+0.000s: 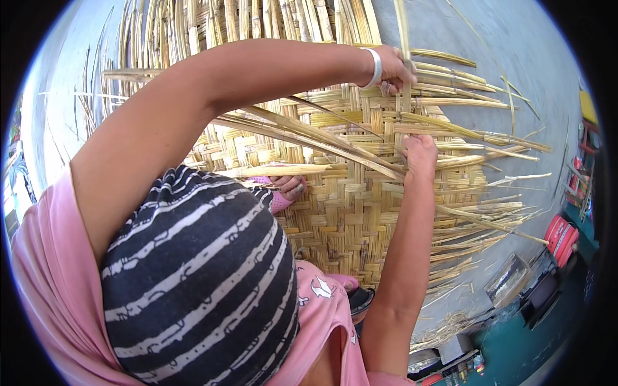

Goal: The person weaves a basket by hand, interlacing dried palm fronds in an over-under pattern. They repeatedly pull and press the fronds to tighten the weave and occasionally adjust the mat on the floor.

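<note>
A woven mat of yellow cane strips (347, 209) lies on the floor under my arms, its weave crossing over and under. A pale flat cane strip (403, 24) runs lengthwise near the mat's right side, across the loose strip ends. My left hand (394, 67), with a white bracelet at the wrist, is closed on this strip at the far part. Nearer to me, my right hand (420, 153) is closed at the same strip, its fingertips partly hidden. Several long loose strips (322, 138) slant over the weave from the left toward my right hand.
Unwoven strips (257, 19) extend from the mat's far edge. Loose ends (476, 222) fan out on the grey floor at right. My foot in a pink sandal (283, 199) rests on the mat. Red round items (562, 240) and a clear-topped box (508, 280) stand farther right.
</note>
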